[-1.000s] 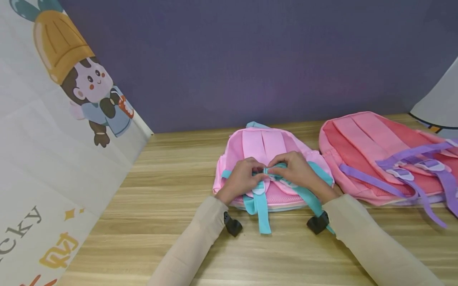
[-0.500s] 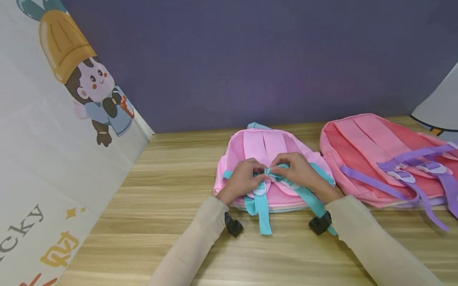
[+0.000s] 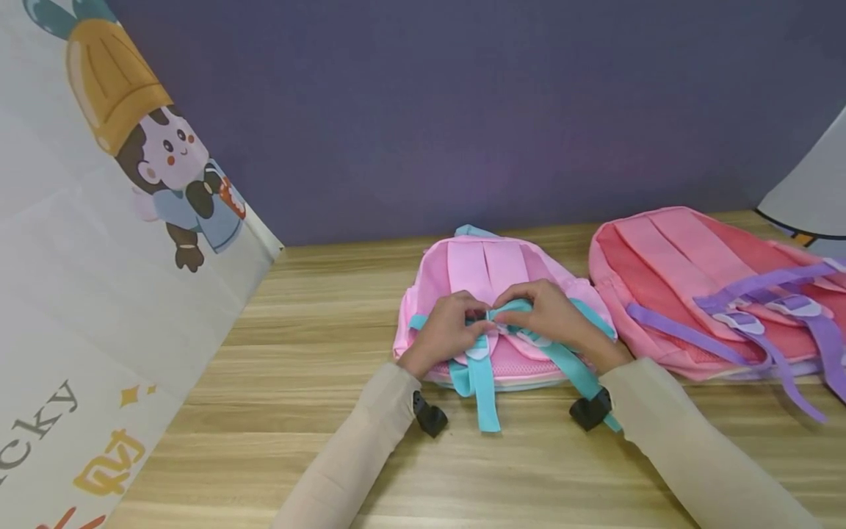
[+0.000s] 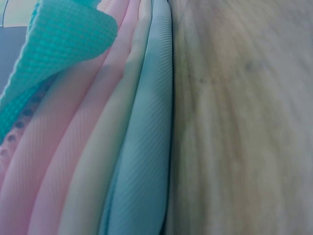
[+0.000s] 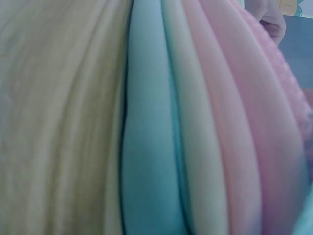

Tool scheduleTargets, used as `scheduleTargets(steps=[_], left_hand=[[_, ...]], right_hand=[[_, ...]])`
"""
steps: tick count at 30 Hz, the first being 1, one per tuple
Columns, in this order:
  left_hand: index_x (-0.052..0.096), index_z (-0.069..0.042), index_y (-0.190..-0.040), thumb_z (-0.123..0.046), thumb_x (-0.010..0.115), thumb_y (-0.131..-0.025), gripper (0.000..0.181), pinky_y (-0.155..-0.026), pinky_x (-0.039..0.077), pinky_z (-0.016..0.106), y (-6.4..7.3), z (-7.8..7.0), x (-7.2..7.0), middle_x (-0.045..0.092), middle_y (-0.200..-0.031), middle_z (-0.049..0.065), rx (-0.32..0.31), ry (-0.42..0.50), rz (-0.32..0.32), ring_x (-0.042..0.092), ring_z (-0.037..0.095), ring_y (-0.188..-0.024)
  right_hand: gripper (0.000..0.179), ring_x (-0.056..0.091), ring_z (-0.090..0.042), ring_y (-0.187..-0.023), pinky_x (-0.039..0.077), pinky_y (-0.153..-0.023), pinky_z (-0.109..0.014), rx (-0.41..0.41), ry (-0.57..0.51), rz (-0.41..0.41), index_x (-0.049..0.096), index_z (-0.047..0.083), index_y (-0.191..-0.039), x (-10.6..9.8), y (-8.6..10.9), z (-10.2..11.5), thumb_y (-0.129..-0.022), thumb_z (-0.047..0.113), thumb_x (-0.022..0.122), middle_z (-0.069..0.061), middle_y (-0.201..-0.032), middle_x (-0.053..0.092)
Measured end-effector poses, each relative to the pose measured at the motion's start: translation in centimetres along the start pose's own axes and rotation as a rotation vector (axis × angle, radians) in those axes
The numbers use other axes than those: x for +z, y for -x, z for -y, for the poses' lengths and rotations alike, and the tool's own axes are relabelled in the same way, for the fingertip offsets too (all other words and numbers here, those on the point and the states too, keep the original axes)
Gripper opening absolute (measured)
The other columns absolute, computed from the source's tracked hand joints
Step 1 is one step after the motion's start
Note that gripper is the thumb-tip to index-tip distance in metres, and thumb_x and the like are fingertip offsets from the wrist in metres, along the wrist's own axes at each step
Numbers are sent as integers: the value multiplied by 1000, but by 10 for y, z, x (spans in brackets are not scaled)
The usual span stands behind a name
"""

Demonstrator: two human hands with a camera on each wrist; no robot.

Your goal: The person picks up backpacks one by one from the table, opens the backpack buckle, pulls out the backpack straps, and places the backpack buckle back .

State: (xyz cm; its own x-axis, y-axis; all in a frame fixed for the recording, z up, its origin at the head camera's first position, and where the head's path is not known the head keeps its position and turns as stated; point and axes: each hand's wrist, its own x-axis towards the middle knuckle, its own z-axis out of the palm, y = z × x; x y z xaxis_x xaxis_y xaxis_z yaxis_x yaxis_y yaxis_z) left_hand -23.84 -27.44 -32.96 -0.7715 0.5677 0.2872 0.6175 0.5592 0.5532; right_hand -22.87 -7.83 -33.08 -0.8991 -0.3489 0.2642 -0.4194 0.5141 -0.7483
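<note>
A small pink backpack [image 3: 432,275] lies on the table with its shoulder straps facing up. Over its lower half, my left hand [image 3: 446,330] and right hand [image 3: 545,316] meet fingertip to fingertip. Each pinches a part of the teal webbing strap [image 3: 522,305] between thumb and fingers; the small piece where they meet is mostly hidden by the fingertips. A loose teal strap end [image 3: 487,400] hangs over the bag's front edge onto the table. In the left wrist view, teal webbing [image 4: 63,39] loops over the bag's layered pink, cream and blue edge.
To the right lies a larger coral-pink backpack [image 3: 651,279] with purple straps [image 3: 687,338], close against the smaller bag. Behind the wooden table [image 3: 317,367] stands a dark purple panel [image 3: 463,110]. A white wall [image 3: 66,279] with a cartoon figure borders the left.
</note>
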Motion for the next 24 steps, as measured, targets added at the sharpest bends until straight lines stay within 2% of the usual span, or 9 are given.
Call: scheduleTargets(steps=[7, 13, 16, 20, 24], left_hand=[[73, -1, -101, -12, 72, -84, 20, -72, 47, 19, 0, -1, -1, 65, -87, 7, 13, -9, -8, 59, 14, -79], [73, -1, -100, -13, 72, -84, 20, -73, 48, 20, 1, -2, -1, 65, -87, 8, 5, -11, -6, 59, 14, -79], [73, -1, -101, -13, 72, -84, 20, -73, 48, 21, 1, -4, -2, 65, -87, 8, -10, -9, -6, 59, 16, -80], [73, -2, -100, -13, 72, -84, 20, -74, 48, 21, 1, -4, -1, 65, -86, 8, -17, -7, -6, 59, 16, -79], [73, -2, -100, -12, 72, -84, 19, -74, 48, 21, 2, -4, -1, 65, -86, 7, -14, -5, -9, 59, 15, -79]], right_hand=[[21, 63, -22, -97, 51, -90, -43, 56, 32, -46, 74, 9, -99, -7, 1, 1, -83, 22, 74, -4, -94, 73], [23, 66, -29, -99, 51, -90, -45, 65, 23, -90, 73, 4, -102, -15, 2, 4, -86, 20, 71, -11, -97, 73], [27, 67, -30, -99, 52, -89, -43, 86, 2, -94, 71, 3, -105, -20, 3, 6, -88, 23, 69, -13, -98, 71], [30, 67, -31, -98, 55, -81, -26, 104, -16, -117, 68, 2, -108, -29, 6, 6, -89, 24, 67, -16, -99, 70], [30, 68, -31, -94, 51, -72, -14, 90, -1, -161, 66, 1, -110, -38, 9, 4, -87, 21, 69, -17, -96, 71]])
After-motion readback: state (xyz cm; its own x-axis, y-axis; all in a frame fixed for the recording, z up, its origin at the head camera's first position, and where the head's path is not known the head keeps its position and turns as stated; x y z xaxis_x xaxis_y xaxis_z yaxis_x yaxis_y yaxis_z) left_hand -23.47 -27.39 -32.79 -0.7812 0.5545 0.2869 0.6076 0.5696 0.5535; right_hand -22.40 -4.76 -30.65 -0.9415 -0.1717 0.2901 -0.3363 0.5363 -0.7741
